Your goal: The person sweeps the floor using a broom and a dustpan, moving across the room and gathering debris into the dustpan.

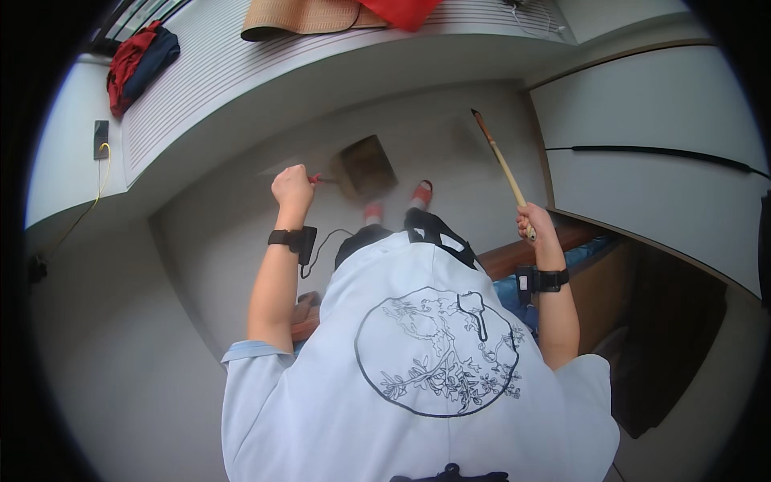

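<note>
My left hand (pixel 293 190) is closed in a fist around the red handle (pixel 315 178) of a brown, square-sided pan that looks like a dustpan (pixel 364 169). The pan is blurred, in front of my feet, and I cannot tell whether it touches the floor. In my right hand (pixel 536 223) is a pale bamboo-like stick (pixel 507 172), gripped near its lower end. It slants up and to the left, turning reddish-brown towards a dark tip. A dark band with a small device circles each wrist.
A striped ledge (pixel 205 90) runs across the far side, bearing a rolled woven mat (pixel 301 18), red cloth (pixel 405 11) and a red-and-navy garment (pixel 141 66). White drawers (pixel 650 114) stand at right. A wooden bed edge (pixel 512 256) lies behind my legs. A yellow cable (pixel 99 193) hangs left.
</note>
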